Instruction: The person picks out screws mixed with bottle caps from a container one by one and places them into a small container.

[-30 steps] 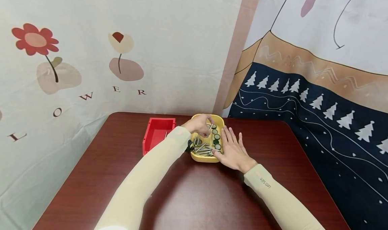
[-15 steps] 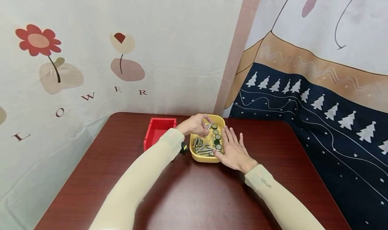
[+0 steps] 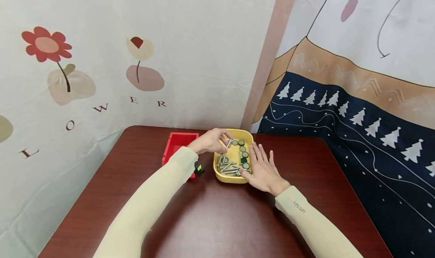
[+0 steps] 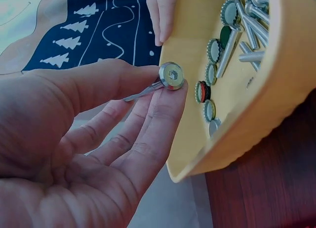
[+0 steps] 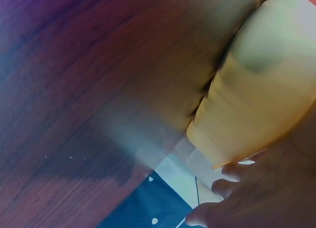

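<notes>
Between thumb and forefinger, my left hand pinches a silver bolt by its flat round head, which has a hex socket. That hand is above the left side of the yellow tray. Inside the tray, a pile of bolts lies at the near end, and several bottle caps, one of them green, sit mostly along the right side. My right hand rests against the tray's right rim, its fingers straight. In the right wrist view the fingertips show beside the tray wall.
A red bin stands left of the yellow tray, partly hidden behind my left forearm. Both stand at the far edge of a dark red-brown table. Printed cloth hangs behind and to the right. A black wrist camera sits under my left wrist.
My left hand has moved left and slightly toward the tray's left rim, carrying the bolt. More caps at the far end now show. My right hand has stayed at the tray's rim.
</notes>
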Motion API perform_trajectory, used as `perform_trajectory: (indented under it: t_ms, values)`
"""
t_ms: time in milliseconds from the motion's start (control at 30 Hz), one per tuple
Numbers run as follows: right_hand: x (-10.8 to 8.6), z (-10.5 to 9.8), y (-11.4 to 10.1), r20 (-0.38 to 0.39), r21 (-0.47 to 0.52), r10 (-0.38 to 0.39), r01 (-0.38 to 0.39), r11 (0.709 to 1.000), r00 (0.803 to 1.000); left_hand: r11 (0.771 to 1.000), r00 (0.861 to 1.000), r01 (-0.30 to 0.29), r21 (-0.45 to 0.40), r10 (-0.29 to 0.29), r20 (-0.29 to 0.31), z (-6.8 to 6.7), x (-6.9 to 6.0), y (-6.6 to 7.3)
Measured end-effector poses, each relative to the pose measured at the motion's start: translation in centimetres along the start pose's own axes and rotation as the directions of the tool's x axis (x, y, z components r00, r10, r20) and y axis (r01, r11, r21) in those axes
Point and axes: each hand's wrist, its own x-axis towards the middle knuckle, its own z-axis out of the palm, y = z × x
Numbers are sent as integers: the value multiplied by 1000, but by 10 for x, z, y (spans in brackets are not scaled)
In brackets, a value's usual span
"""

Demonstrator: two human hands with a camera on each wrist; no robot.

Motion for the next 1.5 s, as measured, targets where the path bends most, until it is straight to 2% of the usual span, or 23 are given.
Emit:
perform_trajectory:
  t_ms: [100, 267, 533, 800, 933, 1233, 1500]
  values:
    - [0, -2, -1, 2, 1, 0, 0, 1000, 1000, 1000, 1000, -15, -17, 15, -6, -3, -4, -3]
    - [0, -2, -2, -4, 0, -4, 4, 1000, 1000, 999, 999, -44, 13, 44, -26, -9, -12, -5]
    - [0, -1, -1, -11, 21, -2, 3, 1000, 1000, 1000, 999, -25, 1, 25, -32, -18, -24, -6]
    - [-1, -1, 0, -8, 23, -5, 5, 1000, 1000, 999, 997, -45, 4, 45, -59, -34, -38, -11]
    - [-1, 0, 0, -10, 16, -7, 7, 1000, 1000, 999, 996, -47, 18, 48, -69, -41, -43, -16]
    - [-2, 0, 0, -21, 13, -10, 11, 1000, 1000, 998, 994, -60, -10, 59, -95, -57, -55, -31]
    - [-2, 0, -1, -17, 10, -7, 7, 1000, 1000, 1000, 990, -26, -13, 24, -137, -69, -64, -48]
